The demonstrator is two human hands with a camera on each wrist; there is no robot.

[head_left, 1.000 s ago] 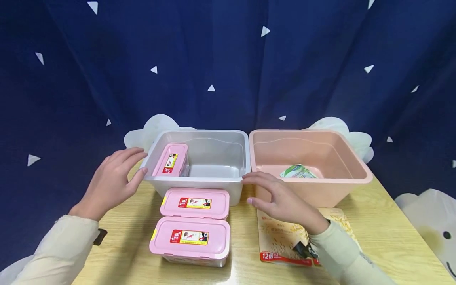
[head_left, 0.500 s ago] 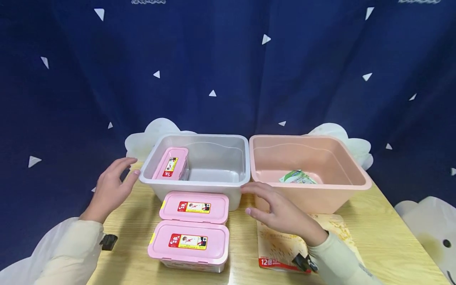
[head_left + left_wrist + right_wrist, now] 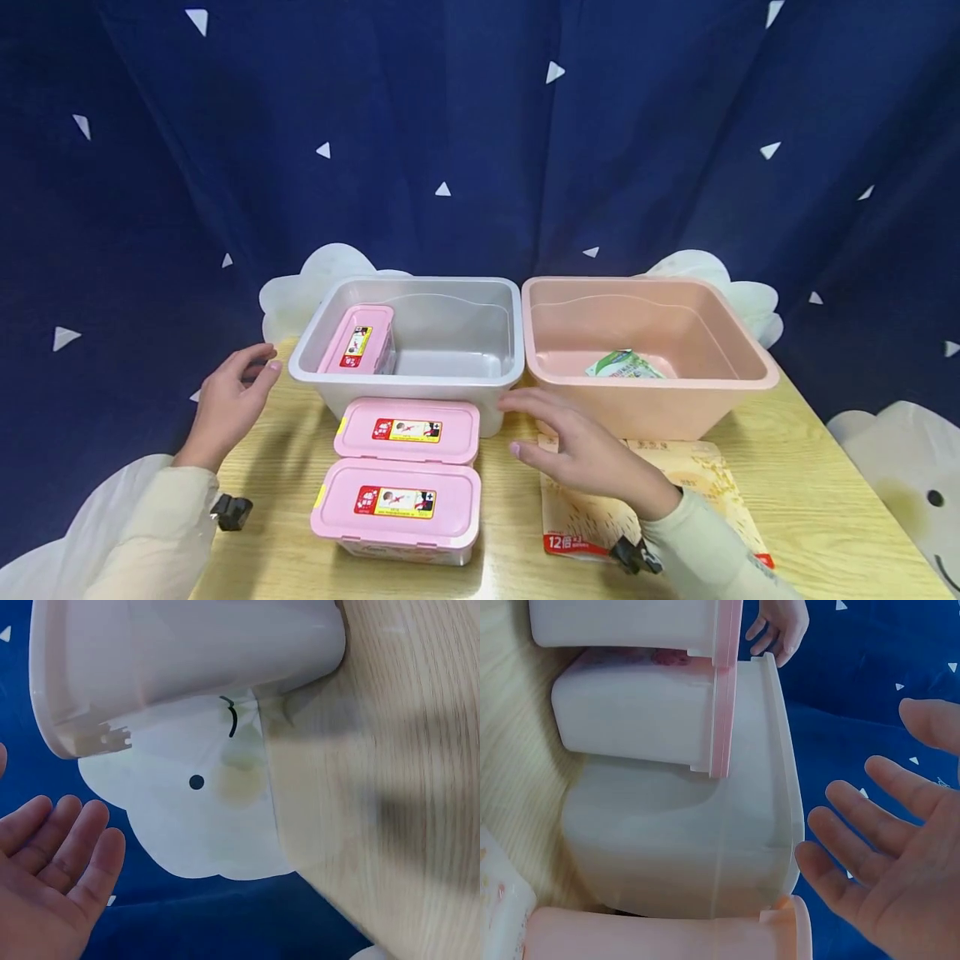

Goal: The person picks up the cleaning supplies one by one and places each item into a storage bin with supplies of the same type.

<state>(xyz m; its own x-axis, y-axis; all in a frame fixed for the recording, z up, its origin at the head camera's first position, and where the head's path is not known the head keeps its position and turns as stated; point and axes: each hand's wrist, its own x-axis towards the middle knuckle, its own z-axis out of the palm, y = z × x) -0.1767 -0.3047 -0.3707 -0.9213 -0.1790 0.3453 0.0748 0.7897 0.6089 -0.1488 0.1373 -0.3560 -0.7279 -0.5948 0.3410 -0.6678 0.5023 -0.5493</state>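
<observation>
My left hand (image 3: 231, 408) is held in the air to the left of the light grey bin (image 3: 427, 385), fingers loosely bent and nothing in them. In the left wrist view its palm (image 3: 49, 870) faces up beside the bin's side. Over the table, near the grey bin's front right corner, my right hand (image 3: 581, 450) reaches with spread fingers and holds nothing. A box with a pink lid (image 3: 369, 321) stands inside the grey bin at its left. Two more such boxes, a rear one (image 3: 427, 408) and a front one (image 3: 352, 525), stand before the bin.
A salmon-pink bin (image 3: 645, 408) stands right of the grey one, with a green and white packet (image 3: 625, 364) inside. Flat beige packages (image 3: 588, 517) lie under my right forearm. A dark blue curtain (image 3: 480, 125) hangs behind the wooden table (image 3: 810, 500).
My left hand has drawn left and down from the grey bin's rim. The right hand stays almost in place. The boxes and packets have not moved.
</observation>
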